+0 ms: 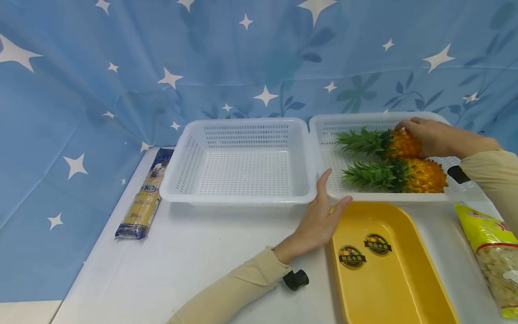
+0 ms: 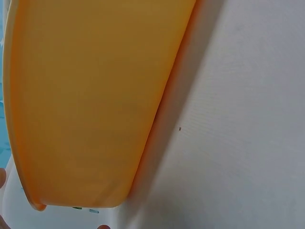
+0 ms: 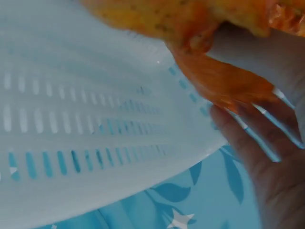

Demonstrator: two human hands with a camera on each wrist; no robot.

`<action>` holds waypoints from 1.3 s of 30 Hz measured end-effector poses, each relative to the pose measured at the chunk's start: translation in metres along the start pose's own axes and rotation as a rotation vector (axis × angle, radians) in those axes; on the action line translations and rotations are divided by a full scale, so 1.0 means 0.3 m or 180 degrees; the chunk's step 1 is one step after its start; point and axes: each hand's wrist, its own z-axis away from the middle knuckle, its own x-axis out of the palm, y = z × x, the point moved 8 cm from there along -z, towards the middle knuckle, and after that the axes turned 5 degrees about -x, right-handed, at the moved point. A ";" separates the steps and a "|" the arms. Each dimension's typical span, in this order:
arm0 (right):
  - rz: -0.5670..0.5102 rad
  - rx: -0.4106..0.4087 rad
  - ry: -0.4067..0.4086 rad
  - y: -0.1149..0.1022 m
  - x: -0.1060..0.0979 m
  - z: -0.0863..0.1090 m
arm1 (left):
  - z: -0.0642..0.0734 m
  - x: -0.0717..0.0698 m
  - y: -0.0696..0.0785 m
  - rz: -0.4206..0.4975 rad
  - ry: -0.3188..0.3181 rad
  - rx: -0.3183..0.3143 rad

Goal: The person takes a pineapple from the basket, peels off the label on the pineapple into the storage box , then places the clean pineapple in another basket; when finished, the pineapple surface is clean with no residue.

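Observation:
Two toy-like pineapples with green leaf crowns lie side by side in the right white basket, leaves pointing left. My right hand holds the farther pineapple around its orange body; in the right wrist view the fingers curl against its orange surface near the basket's slotted wall. Just in front of it lies the nearer pineapple. My left hand has its fingers spread at the front rims where the two baskets meet, beside the far left corner of a yellow tray. Its fingertips barely show in the left wrist view.
The left white basket stands beside the right one, with bare slotted sides and floor. A pasta-like packet lies at the far left. A yellow-topped clear bag lies at the right edge. Behind hangs a blue star-patterned curtain.

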 end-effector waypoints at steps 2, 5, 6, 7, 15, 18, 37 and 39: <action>0.0004 0.0004 -0.0015 -0.003 0.004 0.000 | 0.002 0.003 0.001 0.0000 -0.0015 0.0004; 0.0055 -0.0019 -0.0004 -0.014 0.000 -0.003 | 0.004 0.006 0.004 0.0017 -0.0024 0.0040; 0.0061 -0.0015 -0.0011 -0.017 -0.002 -0.001 | 0.005 0.008 0.006 0.0021 -0.0029 0.0057; 0.0056 -0.0003 -0.0027 -0.019 -0.002 0.001 | 0.005 0.009 0.007 0.0028 -0.0035 0.0071; -0.0054 0.0066 -0.0041 -0.035 -0.013 0.026 | 0.003 0.017 0.005 0.0065 -0.0091 0.0134; -0.0077 0.0032 0.0070 -0.057 -0.032 0.031 | -0.002 0.011 0.001 0.0109 -0.0088 0.0104; 0.0485 -0.1112 0.1628 -0.500 -0.123 0.101 | 0.204 -0.148 0.027 -0.0373 -0.0922 -0.0162; 0.0427 -0.1194 0.1688 -0.538 -0.125 0.112 | 0.234 -0.200 0.036 -0.0384 -0.1003 -0.0002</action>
